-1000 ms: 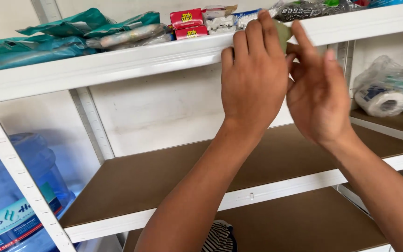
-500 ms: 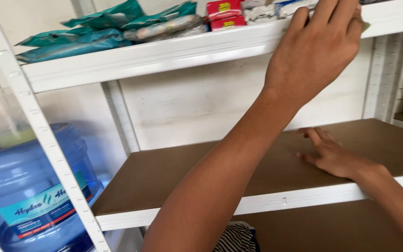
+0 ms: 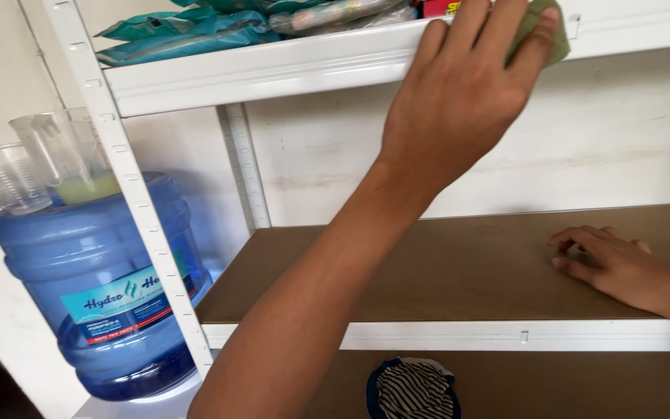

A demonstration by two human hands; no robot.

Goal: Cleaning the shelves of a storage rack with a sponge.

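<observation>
My left hand (image 3: 459,93) is raised to the front edge of the white upper shelf (image 3: 273,74). Its fingers press a small green cloth (image 3: 526,27) against that edge. My forearm runs up from the bottom middle of the view. At the right, my right hand (image 3: 610,264) lies palm down on the brown middle shelf board (image 3: 443,264), fingers slightly spread and holding nothing.
Teal packets (image 3: 188,39) and other wrapped goods lie on the upper shelf. A big blue water bottle (image 3: 94,271) stands left of the white upright post (image 3: 133,202), with clear plastic cups (image 3: 63,155) on top. A striped cloth (image 3: 412,388) lies on the lower shelf.
My right hand came down from the upper shelf edge and now rests on the brown board. My left hand stayed up with the green cloth. The view swung left, showing the water bottle.
</observation>
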